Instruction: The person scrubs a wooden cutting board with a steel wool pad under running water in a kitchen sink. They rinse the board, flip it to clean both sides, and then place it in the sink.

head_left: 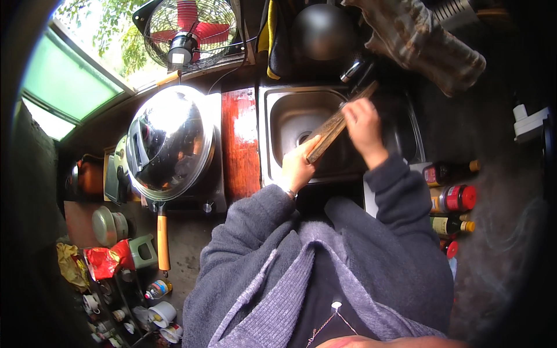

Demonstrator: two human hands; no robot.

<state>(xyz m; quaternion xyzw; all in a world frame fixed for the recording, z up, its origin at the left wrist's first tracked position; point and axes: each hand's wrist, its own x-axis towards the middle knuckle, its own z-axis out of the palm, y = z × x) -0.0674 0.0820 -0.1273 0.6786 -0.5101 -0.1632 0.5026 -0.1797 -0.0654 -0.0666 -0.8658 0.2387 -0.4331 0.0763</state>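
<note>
A long, narrow wooden piece, brown and rough-looking, is held slantwise over a stainless steel sink. My left hand grips its lower end, the thumb lying on top. Close against its right side, nearer the upper end, is my right hand, with fingers curled and slightly blurred; whether it grips the wood or something small is not plain. Beyond the wood's upper end a faucet shows in part. The drain lies beneath the wood's lower half.
Left of the sink are a red-brown wooden board and a stove bearing a pan with a shiny lid; its wooden handle juts toward me. Sauce bottles stand at the right. A fan sits by the window.
</note>
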